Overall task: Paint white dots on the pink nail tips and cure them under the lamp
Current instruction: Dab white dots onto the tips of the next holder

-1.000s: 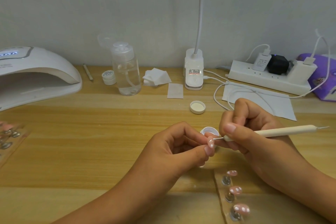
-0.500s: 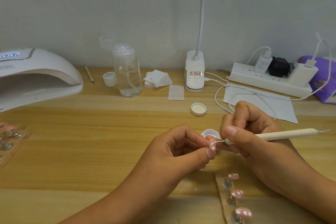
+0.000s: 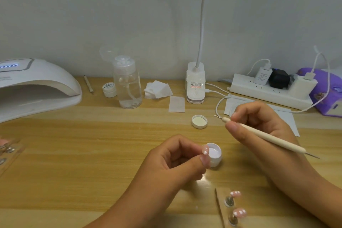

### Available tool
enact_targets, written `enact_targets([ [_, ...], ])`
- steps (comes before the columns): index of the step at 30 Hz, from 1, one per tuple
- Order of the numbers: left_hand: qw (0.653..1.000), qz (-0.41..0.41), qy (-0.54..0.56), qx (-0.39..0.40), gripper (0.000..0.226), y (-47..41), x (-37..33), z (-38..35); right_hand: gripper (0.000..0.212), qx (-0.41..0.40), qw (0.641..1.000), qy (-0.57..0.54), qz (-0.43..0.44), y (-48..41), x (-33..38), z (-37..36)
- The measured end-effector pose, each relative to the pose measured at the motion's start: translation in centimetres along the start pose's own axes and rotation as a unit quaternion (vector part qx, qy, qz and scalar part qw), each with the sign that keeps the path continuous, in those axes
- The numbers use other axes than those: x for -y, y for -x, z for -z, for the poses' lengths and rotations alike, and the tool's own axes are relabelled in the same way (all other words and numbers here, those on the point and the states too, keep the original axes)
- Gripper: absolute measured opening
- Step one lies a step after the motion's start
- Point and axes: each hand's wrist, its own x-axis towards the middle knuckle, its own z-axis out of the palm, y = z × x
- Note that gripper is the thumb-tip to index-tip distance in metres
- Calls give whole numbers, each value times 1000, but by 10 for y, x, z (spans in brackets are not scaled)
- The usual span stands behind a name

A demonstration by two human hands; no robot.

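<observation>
The dotting step was in hand. The left hand (image 3: 172,163) pinched a pink tip (image 3: 205,151), already with white dots, just beside the paint pot (image 3: 215,155). The right hand (image 3: 259,116) pinched the pen (image 3: 273,139), with its point apart from the tip, at one o'clock of it. Next, I judged, it needed more paint or a new tip. The lamp (image 3: 37,87) stood at ten o'clock.

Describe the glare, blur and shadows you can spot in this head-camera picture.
Head view: a bright glare patch lies on the wooden table just below the left hand; the nail strip at the left edge is smeared and soft; shadows on the table are faint, so the light looks diffuse.
</observation>
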Motion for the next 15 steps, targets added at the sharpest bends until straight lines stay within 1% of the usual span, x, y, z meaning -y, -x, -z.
enact_targets([
  [3,999,8,38,-35,9,-1,-1,0,9,-4,999,34,-13,1,-4,-4],
  [6,997,12,58,-53,11,-2,-2,0,11,-8,998,70,-5,2,-7,-5],
  [7,996,11,65,-55,8,-2,-3,0,14,-3,996,89,2,3,-8,-4],
  [10,996,9,71,-54,11,-2,-3,-1,20,27,990,136,5,4,-11,-5],
  [15,997,14,58,-43,12,-2,-2,1,18,66,984,166,17,3,-15,-7],
])
